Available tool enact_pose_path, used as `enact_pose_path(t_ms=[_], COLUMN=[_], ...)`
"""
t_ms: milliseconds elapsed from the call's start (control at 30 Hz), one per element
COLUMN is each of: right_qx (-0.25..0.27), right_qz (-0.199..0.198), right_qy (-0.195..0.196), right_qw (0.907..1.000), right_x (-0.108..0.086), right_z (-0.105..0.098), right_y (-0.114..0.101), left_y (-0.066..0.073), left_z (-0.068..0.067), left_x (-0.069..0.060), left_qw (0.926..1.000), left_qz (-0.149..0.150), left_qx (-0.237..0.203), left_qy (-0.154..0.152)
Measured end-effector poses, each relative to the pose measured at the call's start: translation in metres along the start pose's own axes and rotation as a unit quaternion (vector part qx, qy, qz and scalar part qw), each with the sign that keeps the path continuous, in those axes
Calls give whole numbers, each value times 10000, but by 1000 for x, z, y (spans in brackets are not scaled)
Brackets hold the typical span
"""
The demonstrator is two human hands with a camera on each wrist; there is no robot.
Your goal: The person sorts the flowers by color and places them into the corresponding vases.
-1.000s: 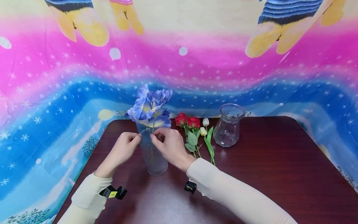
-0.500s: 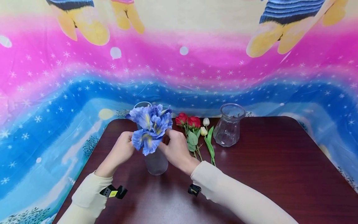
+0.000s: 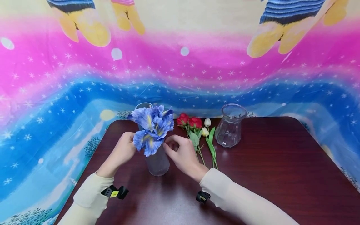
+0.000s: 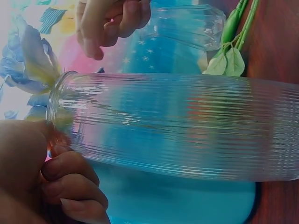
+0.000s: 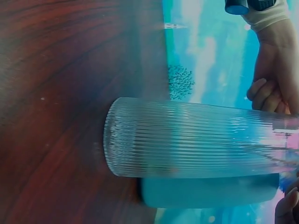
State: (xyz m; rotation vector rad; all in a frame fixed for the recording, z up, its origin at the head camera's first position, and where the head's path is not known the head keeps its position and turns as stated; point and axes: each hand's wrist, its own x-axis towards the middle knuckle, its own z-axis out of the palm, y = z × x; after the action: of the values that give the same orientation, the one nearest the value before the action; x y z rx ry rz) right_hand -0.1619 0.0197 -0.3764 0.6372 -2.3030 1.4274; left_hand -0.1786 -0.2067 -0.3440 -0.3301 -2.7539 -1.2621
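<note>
A clear ribbed vase (image 3: 158, 164) stands upright, with a blue-violet flower (image 3: 153, 128) at its mouth, petals spilling over the near side in the head view. My left hand (image 3: 121, 154) pinches the rim, as the left wrist view shows at the vase (image 4: 173, 126). The petals (image 4: 35, 65) lie against the rim there, and the stem inside is hard to make out. Just right of the flower is my right hand (image 3: 184, 154), its fingers loosely bent and holding nothing. In the left wrist view that hand (image 4: 112, 21) hangs apart from the glass.
Behind the ribbed vase stands a blue-tinted vessel (image 3: 143, 105), partly hidden by petals. To the right lie red roses (image 3: 195, 122) and white tulips (image 3: 205, 131) with green stems. Farther right, a faceted glass vase (image 3: 228, 132) stands on the dark wooden table (image 3: 275, 162) near its back edge.
The flower head has dropped and tipped toward the near side, uncovering the rear vessel's rim. My right hand has let go of the stem and moved right and nearer. My left hand stays at the rim.
</note>
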Motion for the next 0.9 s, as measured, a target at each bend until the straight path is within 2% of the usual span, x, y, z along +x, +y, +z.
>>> enact_pose_path(t_ms=[167,600,900], right_qx=[8,68,146], right_qz=[87,656,746], right_qy=[-19,-88,-46], right_qw=[10000,9978,9971], right_x=[-7,-19,-23], right_z=[-1,-8,-11], right_y=[8,21,27], left_y=[-4,-6,-4], left_z=[3,5,5], left_x=[-1,-4,-8], left_qw=[9998,9993,9987], left_qz=[-99,-221,-256], left_qx=[-119,-285,-436], left_qy=[128,112,101])
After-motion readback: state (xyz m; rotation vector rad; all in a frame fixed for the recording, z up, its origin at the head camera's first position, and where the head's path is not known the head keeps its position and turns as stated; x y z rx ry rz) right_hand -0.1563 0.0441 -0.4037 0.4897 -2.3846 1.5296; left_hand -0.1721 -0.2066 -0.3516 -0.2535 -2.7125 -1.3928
